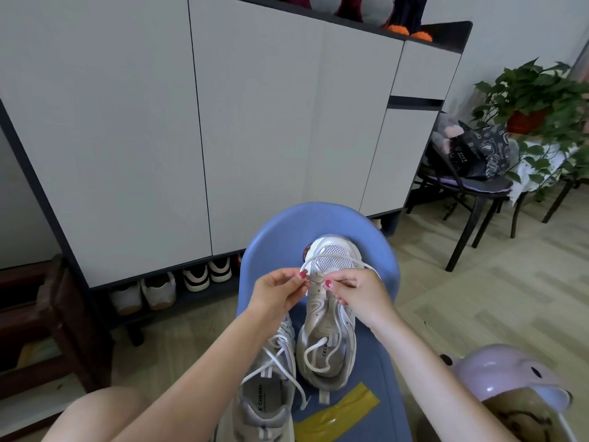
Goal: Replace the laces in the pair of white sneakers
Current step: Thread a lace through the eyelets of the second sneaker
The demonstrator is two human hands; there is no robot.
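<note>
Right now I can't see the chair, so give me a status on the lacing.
Left hand and right hand both pinching the lace over the far sneaker. Near sneaker lies beside it, laced. Nothing in the way.

Two white sneakers [325, 314], two hands [277, 295].

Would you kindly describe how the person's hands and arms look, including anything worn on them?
Both forearms are bare, with no sleeves, watch or bracelets in view. The left hand and right hand have red-painted nails, seen on the thumbs. I can make out no rings or gloves.
</note>
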